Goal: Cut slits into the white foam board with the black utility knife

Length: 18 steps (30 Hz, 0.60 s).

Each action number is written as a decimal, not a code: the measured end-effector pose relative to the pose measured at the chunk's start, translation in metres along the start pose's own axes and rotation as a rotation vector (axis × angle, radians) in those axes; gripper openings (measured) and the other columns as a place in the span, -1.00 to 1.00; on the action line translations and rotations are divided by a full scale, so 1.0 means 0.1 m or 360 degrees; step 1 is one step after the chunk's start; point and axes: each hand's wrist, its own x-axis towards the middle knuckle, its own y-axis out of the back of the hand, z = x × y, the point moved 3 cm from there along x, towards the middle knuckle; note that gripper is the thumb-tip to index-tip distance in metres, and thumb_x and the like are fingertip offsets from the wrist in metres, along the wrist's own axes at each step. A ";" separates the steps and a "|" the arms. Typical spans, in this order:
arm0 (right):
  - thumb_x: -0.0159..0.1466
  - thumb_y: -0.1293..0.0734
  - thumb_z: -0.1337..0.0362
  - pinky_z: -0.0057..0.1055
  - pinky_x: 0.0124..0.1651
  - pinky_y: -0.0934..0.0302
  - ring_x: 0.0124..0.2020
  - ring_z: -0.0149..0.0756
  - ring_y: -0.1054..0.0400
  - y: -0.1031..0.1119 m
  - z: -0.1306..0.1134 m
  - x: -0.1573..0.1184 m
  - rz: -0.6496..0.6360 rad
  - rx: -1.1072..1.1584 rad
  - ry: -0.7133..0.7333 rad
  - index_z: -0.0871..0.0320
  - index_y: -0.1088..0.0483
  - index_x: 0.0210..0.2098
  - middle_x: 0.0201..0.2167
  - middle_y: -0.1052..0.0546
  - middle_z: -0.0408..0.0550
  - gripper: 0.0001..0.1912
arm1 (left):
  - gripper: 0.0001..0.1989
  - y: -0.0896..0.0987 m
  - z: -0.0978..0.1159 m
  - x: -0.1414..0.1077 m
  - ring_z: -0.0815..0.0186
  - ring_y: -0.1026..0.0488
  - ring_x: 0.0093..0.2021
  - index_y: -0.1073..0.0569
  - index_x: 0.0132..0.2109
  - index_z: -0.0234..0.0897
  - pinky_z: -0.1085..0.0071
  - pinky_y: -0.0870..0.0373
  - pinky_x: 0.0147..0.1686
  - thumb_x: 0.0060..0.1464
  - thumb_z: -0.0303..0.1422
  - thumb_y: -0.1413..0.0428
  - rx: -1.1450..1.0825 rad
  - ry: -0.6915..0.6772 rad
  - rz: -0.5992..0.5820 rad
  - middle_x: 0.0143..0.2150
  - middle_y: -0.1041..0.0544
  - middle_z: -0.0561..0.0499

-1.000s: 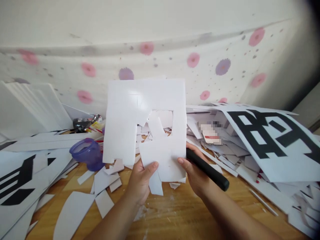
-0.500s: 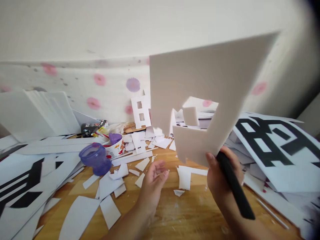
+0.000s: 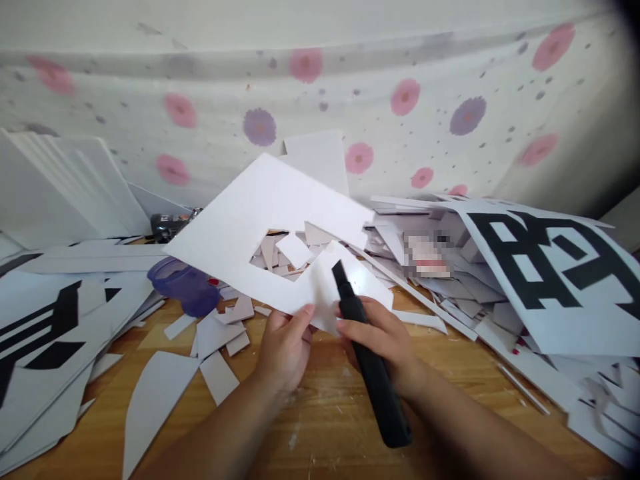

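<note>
A large white board [image 3: 220, 227] with a cut-out opening is held up over the table, tilted, its near edge toward me. My left hand [image 3: 287, 347] pinches that near edge between thumb and fingers. Just to the right, my right hand [image 3: 383, 340] is wrapped round a black cutter [image 3: 373, 373], its dark blade pointing up and away over the board. The right fingertips are also close to the board's edge; whether they grip it is unclear. Through the opening, small white scraps [image 3: 294, 251] show.
White offcuts [image 3: 217, 377] lie on the wooden table [image 3: 325, 427] at the left. A purple cup [image 3: 187, 287] stands behind them. Sheets with black shapes [image 3: 565, 267] lie at the right and left. White boards [image 3: 60, 187] lean at the back left, before a flowered cloth [image 3: 215, 140].
The board has come down from upright to a flatter tilt and moved left. My left hand, open before, has taken hold of its edge. My right hand has moved left with the cutter. The view has shifted.
</note>
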 end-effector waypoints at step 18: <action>0.12 -0.43 0.07 -0.51 -0.75 -0.12 -0.70 -0.37 -0.31 0.25 0.21 -0.01 0.0310 0.1740 -0.1153 0.08 -0.45 -0.27 -0.59 -0.53 -0.10 -0.74 | -0.72 0.23 0.01 0.09 0.35 -0.39 -0.45 -0.53 -0.28 -0.30 0.45 -0.34 -0.44 0.02 -0.15 -0.26 0.0624 -0.0020 -0.0084 -0.43 -0.50 0.02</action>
